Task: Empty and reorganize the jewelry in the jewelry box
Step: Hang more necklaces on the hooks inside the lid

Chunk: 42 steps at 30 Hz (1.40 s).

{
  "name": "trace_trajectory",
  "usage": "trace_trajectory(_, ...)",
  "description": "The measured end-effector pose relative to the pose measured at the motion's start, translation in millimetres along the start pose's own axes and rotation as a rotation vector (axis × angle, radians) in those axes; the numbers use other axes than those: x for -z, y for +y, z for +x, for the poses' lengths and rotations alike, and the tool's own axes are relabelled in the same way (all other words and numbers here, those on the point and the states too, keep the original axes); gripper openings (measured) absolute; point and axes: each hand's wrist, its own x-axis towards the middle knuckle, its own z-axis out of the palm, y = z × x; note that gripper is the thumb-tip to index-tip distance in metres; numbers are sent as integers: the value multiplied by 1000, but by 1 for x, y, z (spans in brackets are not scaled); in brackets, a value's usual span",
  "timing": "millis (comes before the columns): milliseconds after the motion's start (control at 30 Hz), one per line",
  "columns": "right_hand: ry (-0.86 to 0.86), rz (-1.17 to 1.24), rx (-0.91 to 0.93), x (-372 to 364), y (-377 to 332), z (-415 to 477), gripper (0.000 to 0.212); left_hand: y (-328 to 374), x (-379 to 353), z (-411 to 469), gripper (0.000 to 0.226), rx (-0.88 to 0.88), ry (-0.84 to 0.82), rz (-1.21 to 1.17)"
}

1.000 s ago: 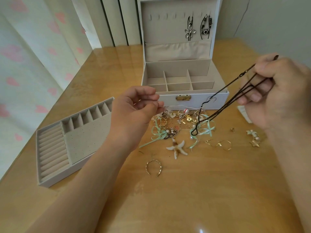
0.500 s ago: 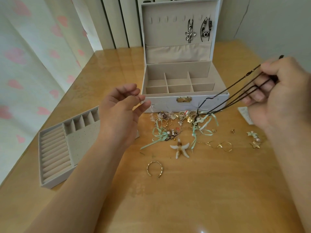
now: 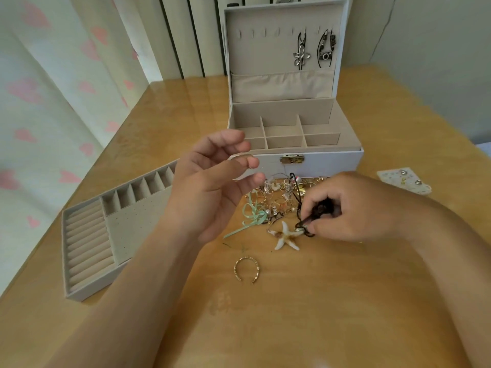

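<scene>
Jewelry box (image 3: 332, 163) stands open, two pendants (image 3: 301, 55) hanging inside its raised lid (image 3: 260, 49).

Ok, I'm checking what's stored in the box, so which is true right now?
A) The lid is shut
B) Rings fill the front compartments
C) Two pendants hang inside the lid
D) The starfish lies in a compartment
C: a flower pendant and a camera pendant hang from hooks in the raised lid of the box. The compartments in view are bare, and the starfish lies on the table.
</scene>
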Motion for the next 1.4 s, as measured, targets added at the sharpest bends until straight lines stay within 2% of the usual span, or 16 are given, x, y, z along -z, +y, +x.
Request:
trace_trajectory(133,-93,-100,-2,-3,-7,-2,12,0,2,0,32,-7,-43,4)
trace_trajectory(200,-79,-105,22,-3,-7,-3,17,-1,1,-1,31,-21,-56,16)
trace_trajectory(267,80,-23,86,-3,-7,-3,17,-2,0,-2,29,-33,-52,26)
trace_trajectory(333,303,203,175,-5,-10,-2,10,-4,-2,-2,27,-40,-35,35)
trace_trajectory(400,410,379,216,-11,-15,-1,24,-6,-5,-4,24,-40,-23,31)
trace_trajectory(467,459,364,220,-21,-19,3,31,-8,-8,-5,22,-34,-14,34)
trace_trajectory(567,509,316,222,-29,-19,9,13,-12,-11,-7,20,-30,0,72)
trace_trajectory(600,505,328,224,-29,-18,9,7,-14,-11,-7,20,-35,3,87)
trace_trajectory(700,465,429,216,-22,-15,7,11,-16,-8,-6,24,-74,21,210)
trace_trajectory(800,431,654,181,-16,-15,7,5,-17,-3,-5,29,-150,33,447)
trace_trajectory(967,361,1004,178,-10,-16,6,2,-19,-4,-8,28,-188,-27,635)
trace_trajectory(1200,286,1138,239,-6,-14,6,23,-25,-6,-11,23,-123,-137,639)
trace_trajectory(1400,259,1094,309,-5,-10,5,22,-23,-10,-15,27,-58,-244,592)
